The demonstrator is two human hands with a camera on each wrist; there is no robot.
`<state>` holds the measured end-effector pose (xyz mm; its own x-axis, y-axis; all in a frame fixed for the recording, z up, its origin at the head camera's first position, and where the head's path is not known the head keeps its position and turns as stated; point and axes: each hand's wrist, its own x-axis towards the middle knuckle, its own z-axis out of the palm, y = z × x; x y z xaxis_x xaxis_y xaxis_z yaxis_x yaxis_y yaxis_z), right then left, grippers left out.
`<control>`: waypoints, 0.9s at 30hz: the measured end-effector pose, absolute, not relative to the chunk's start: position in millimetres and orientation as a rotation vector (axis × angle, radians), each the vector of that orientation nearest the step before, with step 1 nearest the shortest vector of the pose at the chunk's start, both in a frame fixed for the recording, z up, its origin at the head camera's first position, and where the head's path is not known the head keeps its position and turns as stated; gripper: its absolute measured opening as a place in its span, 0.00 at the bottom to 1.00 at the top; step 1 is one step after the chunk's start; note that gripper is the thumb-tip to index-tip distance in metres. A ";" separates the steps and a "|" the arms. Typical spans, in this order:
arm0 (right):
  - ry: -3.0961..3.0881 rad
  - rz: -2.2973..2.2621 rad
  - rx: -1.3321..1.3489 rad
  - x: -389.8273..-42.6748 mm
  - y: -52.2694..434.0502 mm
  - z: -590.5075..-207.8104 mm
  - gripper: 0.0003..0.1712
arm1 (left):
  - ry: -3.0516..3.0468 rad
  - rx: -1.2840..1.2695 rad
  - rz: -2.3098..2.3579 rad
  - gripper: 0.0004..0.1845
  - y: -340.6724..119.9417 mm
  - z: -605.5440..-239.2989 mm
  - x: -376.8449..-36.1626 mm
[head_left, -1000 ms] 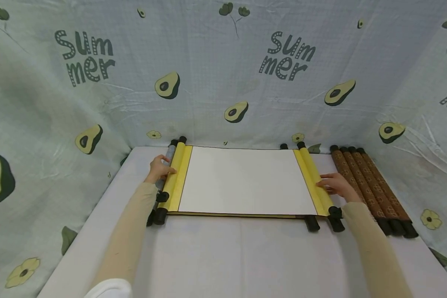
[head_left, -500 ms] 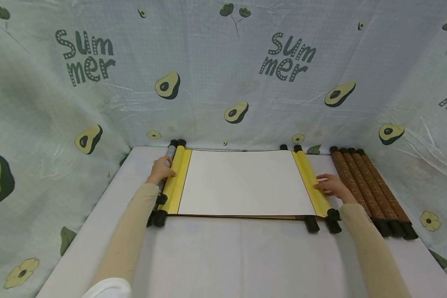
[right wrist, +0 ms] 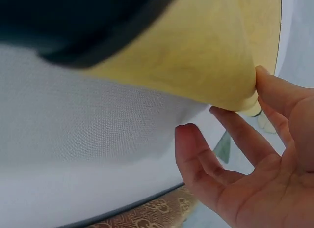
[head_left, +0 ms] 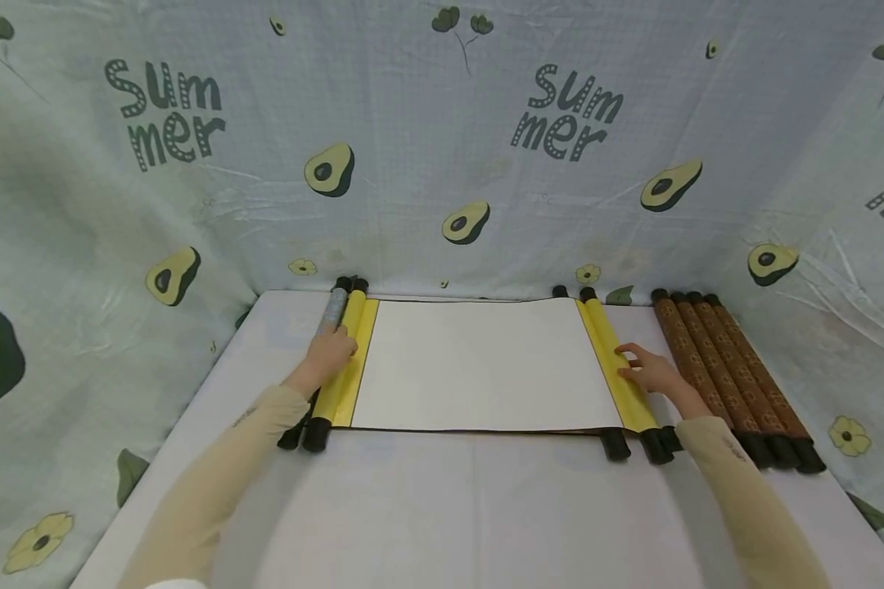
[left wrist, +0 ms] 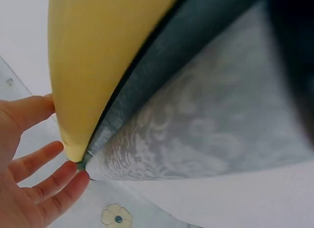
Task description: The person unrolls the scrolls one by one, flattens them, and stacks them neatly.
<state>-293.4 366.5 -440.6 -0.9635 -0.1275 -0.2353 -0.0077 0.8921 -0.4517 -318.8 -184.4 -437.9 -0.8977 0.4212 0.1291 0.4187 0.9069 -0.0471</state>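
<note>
**A:** Your left hand (head_left: pixel 329 353) has its fingers (left wrist: pixel 46 165) straight and a little apart, resting against the yellow roll (head_left: pixel 342 356) at the scroll's left end. Nothing is clamped there.

**B:** And your right hand (head_left: pixel 651 372)?

**A:** Same story: fingers (right wrist: pixel 216 164) loose and spread, thumb on the yellow roll (head_left: pixel 619 360) at the scroll's right end, palm open to the wrist camera.

**B:** Where's the scroll (head_left: pixel 482 364) itself?

**A:** Flat on the table (head_left: pixel 442 507), its white sheet stretched between your two hands, black knobs poking out at the near corners. A grey patterned roll (head_left: pixel 334 311) lies just left of the scroll, touching its yellow end.

**B:** Anything further out?

**A:** Four brown patterned rolls (head_left: pixel 729 368) lie side by side right of the scroll, near your right hand. Behind the scroll hangs the avocado-print cloth (head_left: pixel 442 147).
</note>
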 end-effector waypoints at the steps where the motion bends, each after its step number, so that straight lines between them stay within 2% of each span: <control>1: 2.816 -0.628 -0.137 -291.0 365.6 -439.8 0.28 | -2.921 -0.678 0.060 0.06 -184.5 -438.3 -313.3; 7: 2.850 -0.464 -0.299 -270.1 363.8 -433.3 0.28 | -2.885 -0.784 0.130 0.05 -188.5 -442.0 -275.9; 13: 2.871 -0.328 -0.342 -237.3 362.8 -435.6 0.34 | -2.897 -0.834 0.093 0.03 -193.9 -445.6 -239.5; 18: 2.933 -0.252 -0.437 -210.3 360.2 -439.2 0.40 | -2.866 -0.831 0.052 0.14 -201.1 -448.4 -215.9; 27: 2.945 -0.357 -0.454 -177.4 360.1 -445.4 0.49 | -2.794 -0.842 0.060 0.22 -207.0 -453.0 -192.4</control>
<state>-177.4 360.1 -445.4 -0.9445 -0.3124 -0.1019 -0.2790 0.9262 -0.2535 -192.4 -207.0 -453.0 -0.8107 0.5503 0.2001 0.5411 0.8346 -0.1028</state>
